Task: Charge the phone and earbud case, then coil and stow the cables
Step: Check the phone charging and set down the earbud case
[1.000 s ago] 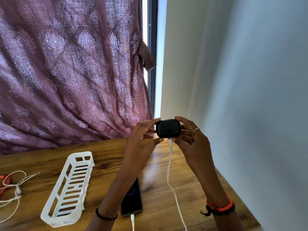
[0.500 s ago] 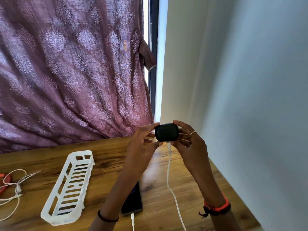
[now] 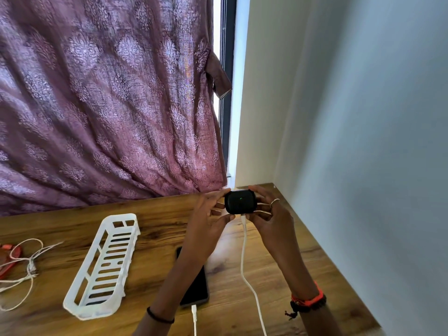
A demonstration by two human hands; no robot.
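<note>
Both hands hold a black earbud case (image 3: 240,202) above the far right of the wooden table (image 3: 157,229). My left hand (image 3: 209,214) pinches its left side and my right hand (image 3: 269,214) grips its right side. A small green light glows on the case front. A white cable (image 3: 243,260) is plugged into the case's underside and runs down toward me. A dark phone (image 3: 196,287) lies flat under my left forearm, with a second white cable (image 3: 194,316) plugged into its near end.
A white slotted plastic basket (image 3: 101,267) lies on the table to the left. Loose white cords (image 3: 26,267) and a red object (image 3: 11,253) sit at the far left edge. A purple curtain (image 3: 109,105) hangs behind; a pale wall (image 3: 363,141) borders the right.
The case and both hands have dropped slightly lower toward the table. A green light now shows on the case front.
</note>
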